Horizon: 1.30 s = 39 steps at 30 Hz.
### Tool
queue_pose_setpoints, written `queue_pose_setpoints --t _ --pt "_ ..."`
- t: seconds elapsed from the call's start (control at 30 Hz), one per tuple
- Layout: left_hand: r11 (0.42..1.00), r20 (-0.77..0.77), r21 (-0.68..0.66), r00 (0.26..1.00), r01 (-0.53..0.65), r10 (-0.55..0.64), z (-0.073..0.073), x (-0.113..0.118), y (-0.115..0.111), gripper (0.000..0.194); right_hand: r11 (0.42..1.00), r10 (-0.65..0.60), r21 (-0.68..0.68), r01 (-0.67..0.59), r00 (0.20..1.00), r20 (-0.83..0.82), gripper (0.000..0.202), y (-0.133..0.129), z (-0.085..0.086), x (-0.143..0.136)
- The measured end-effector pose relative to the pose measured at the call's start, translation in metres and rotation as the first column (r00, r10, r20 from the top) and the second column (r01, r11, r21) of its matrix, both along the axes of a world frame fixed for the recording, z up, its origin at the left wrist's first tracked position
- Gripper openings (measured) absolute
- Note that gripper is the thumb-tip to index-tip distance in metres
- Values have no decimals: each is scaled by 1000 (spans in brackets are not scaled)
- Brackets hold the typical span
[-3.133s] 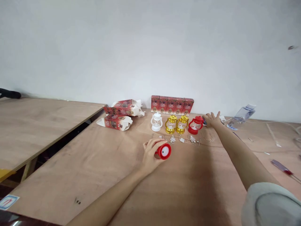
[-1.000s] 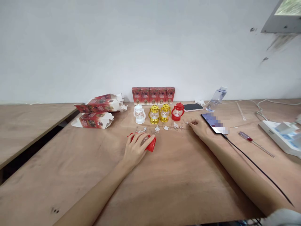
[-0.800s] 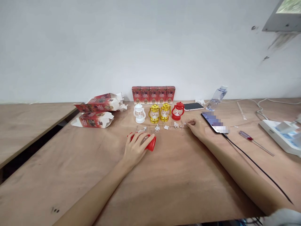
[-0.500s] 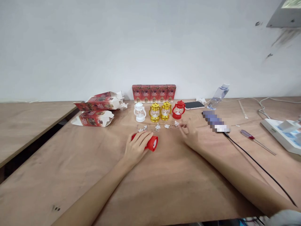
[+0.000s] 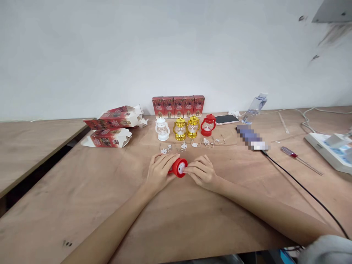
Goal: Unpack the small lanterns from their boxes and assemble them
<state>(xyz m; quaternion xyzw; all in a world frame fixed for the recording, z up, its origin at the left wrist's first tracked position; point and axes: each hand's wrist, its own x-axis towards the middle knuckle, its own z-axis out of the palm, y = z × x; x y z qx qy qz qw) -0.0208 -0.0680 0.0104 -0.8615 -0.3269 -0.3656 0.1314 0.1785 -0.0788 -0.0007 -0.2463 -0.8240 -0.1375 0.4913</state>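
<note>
My left hand [image 5: 160, 169] is wrapped round a small red lantern [image 5: 176, 171] that lies on its side, its round base turned to the right. Inside the red rim shows the white underside of the base with a small dark spot. The fingers of my right hand [image 5: 203, 173] are pinched together at that underside; whatever lies between the fingertips is too small to make out. Just beyond my hands, bent wire pieces and small white parts [image 5: 194, 145] lie in a row. Behind them stand a white lantern [image 5: 163, 136], two gold lanterns [image 5: 180, 137] and another red lantern [image 5: 207, 132].
Several red printed boxes [image 5: 178, 107] stand against the wall. Opened red cartons [image 5: 110, 138] lie at the left. To the right are a phone [image 5: 227, 119], a tilted bottle [image 5: 254, 109], a pixelated device [image 5: 249, 136] with a black cable, a screwdriver [image 5: 293, 154] and a power strip [image 5: 330, 152].
My right hand has moved left and nearer, from the small parts to the lantern's base. The red lantern's base is turned a little more toward me. My left hand keeps its grip.
</note>
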Motion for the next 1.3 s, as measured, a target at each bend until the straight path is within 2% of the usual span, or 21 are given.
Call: queue_pose_setpoints --t 0.17,0.33,0.5,0.73,0.87,1.03,1.17,1.3 --pt "998 6 -36 998 57 -57 1 0 0 35 999 -10 32 9 1000 23 8 0 1 0" --pt "994 24 -50 995 101 -100 2 -1 -1 39 985 -24 171 2 992 127 12 -1 -2 3" --pt "997 34 -37 997 72 -71 4 1 -4 35 952 -105 304 38 973 207 11 -3 -3 6" --pt "999 -6 -40 1000 28 -28 5 4 -9 30 933 -167 350 85 963 212 8 -4 -3 5" --pt "999 -46 -38 999 13 -15 8 1 -7 29 954 -137 292 66 964 228 10 0 -1 4" --pt "996 -58 -75 997 40 -45 8 -2 -3 30 995 72 64 -82 987 142 4 9 2 6" --pt "985 -102 -114 984 133 -145 7 -2 -2 33 981 176 -96 -166 979 103 11 13 -1 8" --pt "974 -95 -144 978 174 -188 5 -3 -1 32 969 230 -116 -219 969 90 10 12 -3 8"
